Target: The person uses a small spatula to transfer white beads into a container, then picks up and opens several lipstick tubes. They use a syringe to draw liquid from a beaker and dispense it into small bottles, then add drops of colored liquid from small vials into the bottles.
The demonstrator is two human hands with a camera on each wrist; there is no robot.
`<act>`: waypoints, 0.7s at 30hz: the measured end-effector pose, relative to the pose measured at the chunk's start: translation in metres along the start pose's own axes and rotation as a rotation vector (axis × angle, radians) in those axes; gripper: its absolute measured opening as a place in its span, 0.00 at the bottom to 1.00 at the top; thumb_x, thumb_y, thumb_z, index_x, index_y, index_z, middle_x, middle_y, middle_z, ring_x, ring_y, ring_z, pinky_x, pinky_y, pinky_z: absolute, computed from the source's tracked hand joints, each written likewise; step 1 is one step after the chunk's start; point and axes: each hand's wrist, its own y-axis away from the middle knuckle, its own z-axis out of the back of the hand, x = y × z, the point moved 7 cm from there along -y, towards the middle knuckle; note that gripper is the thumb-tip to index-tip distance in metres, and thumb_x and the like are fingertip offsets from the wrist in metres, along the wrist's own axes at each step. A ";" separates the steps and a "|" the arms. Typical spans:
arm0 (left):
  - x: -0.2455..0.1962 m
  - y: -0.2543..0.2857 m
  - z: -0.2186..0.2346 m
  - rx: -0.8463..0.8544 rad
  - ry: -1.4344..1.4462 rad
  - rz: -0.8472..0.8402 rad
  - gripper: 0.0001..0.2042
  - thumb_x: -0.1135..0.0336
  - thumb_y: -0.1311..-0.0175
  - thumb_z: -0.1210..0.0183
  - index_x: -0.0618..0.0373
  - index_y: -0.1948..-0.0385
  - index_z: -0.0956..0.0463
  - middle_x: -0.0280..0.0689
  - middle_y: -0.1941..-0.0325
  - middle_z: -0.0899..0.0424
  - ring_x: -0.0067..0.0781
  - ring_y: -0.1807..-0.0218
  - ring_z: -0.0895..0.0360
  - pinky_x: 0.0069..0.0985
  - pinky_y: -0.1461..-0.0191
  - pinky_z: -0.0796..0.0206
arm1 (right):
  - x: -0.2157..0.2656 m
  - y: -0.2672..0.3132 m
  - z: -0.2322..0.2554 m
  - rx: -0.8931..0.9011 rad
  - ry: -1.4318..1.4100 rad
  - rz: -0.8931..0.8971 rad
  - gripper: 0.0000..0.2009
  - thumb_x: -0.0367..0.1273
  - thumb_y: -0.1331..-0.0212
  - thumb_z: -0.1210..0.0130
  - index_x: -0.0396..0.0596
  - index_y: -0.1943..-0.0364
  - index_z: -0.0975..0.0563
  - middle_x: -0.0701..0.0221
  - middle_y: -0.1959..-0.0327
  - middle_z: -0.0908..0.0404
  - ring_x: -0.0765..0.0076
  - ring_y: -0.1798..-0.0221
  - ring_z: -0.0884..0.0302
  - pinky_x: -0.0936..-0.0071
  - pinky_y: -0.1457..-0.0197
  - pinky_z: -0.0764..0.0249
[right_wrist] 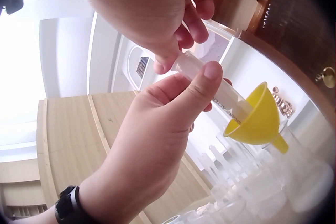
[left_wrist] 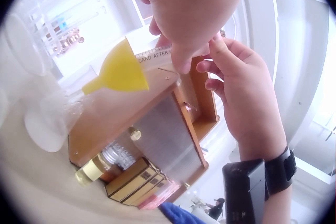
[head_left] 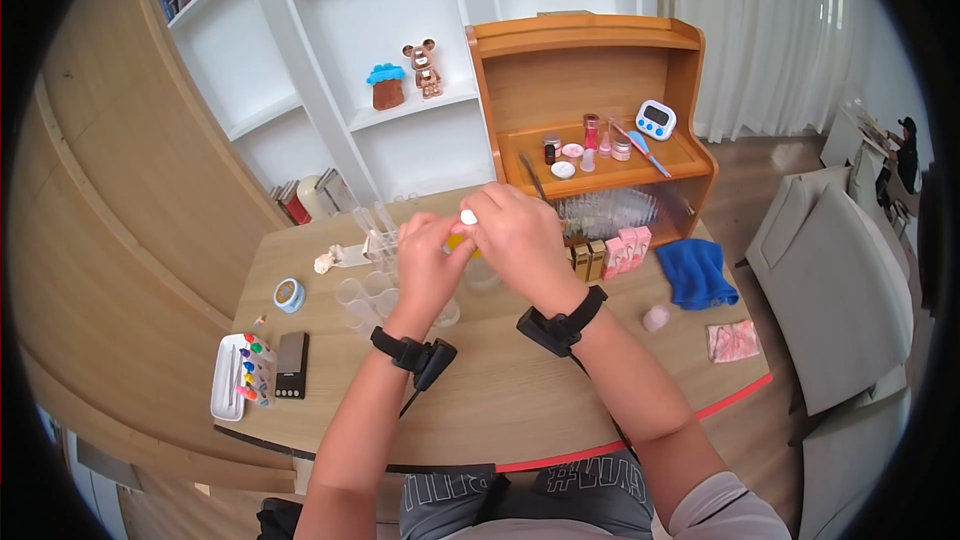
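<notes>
My left hand point(head_left: 428, 262) grips the clear barrel of a syringe point(right_wrist: 224, 97), with printed lettering along it. At its upper end, my right hand point(head_left: 522, 240) has the thumb and curled fingers on the plunger end, whose white cap point(head_left: 468, 217) shows in the head view. The syringe slants down, its lower end inside the mouth of a yellow funnel point(right_wrist: 261, 121). Beneath, the funnel's stem goes into a clear flask point(left_wrist: 50, 127). In the head view the hands largely cover the syringe and the funnel.
Clear cups point(head_left: 362, 292) and a rack of tubes point(head_left: 380, 245) stand left of the hands. Farther left are a black scale point(head_left: 292, 365), a blue-lidded tin point(head_left: 289, 295) and a white tray point(head_left: 228, 377). Small boxes point(head_left: 627, 250) and a blue cloth point(head_left: 697, 275) lie right, before a wooden cabinet point(head_left: 590, 70).
</notes>
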 end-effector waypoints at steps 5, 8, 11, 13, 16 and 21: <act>0.005 0.000 -0.003 0.023 -0.018 -0.006 0.12 0.70 0.52 0.28 0.58 0.64 0.15 0.37 0.70 0.17 0.40 0.59 0.23 0.36 0.52 0.36 | -0.001 0.000 -0.001 -0.003 0.004 0.003 0.10 0.32 0.50 0.34 0.47 0.69 0.24 0.71 0.71 0.27 0.65 0.66 0.23 0.68 0.68 0.26; 0.007 0.001 -0.005 0.020 -0.025 -0.011 0.11 0.70 0.52 0.28 0.58 0.65 0.16 0.37 0.70 0.17 0.40 0.60 0.23 0.36 0.52 0.36 | -0.002 0.001 -0.002 -0.002 0.000 0.010 0.10 0.32 0.51 0.34 0.47 0.70 0.25 0.71 0.71 0.27 0.65 0.66 0.23 0.68 0.68 0.27; 0.005 0.001 -0.005 0.009 -0.013 -0.005 0.11 0.70 0.51 0.28 0.57 0.66 0.16 0.37 0.71 0.18 0.40 0.60 0.23 0.36 0.52 0.36 | -0.002 0.000 -0.001 0.001 0.000 0.008 0.10 0.31 0.51 0.34 0.47 0.69 0.25 0.71 0.71 0.27 0.64 0.66 0.23 0.68 0.68 0.26; 0.003 0.000 -0.004 0.013 -0.013 -0.025 0.10 0.70 0.51 0.28 0.58 0.68 0.17 0.39 0.70 0.19 0.42 0.60 0.23 0.37 0.54 0.35 | -0.002 0.000 0.001 0.000 0.000 0.004 0.10 0.31 0.51 0.34 0.47 0.69 0.24 0.71 0.71 0.27 0.64 0.66 0.22 0.68 0.68 0.26; 0.001 0.000 -0.003 0.005 -0.013 -0.030 0.10 0.70 0.51 0.27 0.59 0.68 0.18 0.39 0.70 0.20 0.43 0.61 0.23 0.37 0.55 0.33 | -0.004 0.001 -0.001 -0.008 -0.016 -0.004 0.09 0.31 0.51 0.34 0.47 0.69 0.24 0.70 0.71 0.26 0.64 0.66 0.22 0.67 0.68 0.26; 0.002 0.000 -0.006 -0.003 -0.006 -0.040 0.10 0.70 0.50 0.27 0.60 0.68 0.18 0.39 0.71 0.20 0.42 0.63 0.24 0.36 0.58 0.33 | -0.004 0.000 0.001 -0.004 -0.001 0.000 0.08 0.30 0.51 0.36 0.47 0.69 0.24 0.70 0.71 0.26 0.63 0.65 0.22 0.67 0.67 0.26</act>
